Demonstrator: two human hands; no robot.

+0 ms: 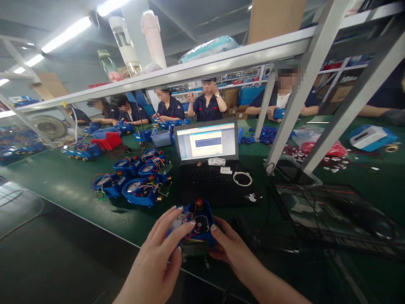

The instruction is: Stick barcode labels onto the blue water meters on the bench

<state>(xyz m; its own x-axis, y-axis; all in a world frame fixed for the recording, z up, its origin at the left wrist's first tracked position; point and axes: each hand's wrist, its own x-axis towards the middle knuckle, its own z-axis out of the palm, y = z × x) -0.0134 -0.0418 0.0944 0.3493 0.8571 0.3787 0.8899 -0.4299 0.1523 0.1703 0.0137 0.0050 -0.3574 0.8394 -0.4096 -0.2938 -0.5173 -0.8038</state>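
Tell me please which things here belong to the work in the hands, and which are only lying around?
In hand:
- blue meter housing with coloured wires, gripped by left hand and right hand
- open laptop just behind it
- same blue units grouped at left

Lying about:
- white ring on the laptop
- red bin
- bottles on the shelf
- bag of red parts

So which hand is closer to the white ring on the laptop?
The right hand. It holds the blue meter just below the white ring; the left hand is on the meter's far side, farther off.
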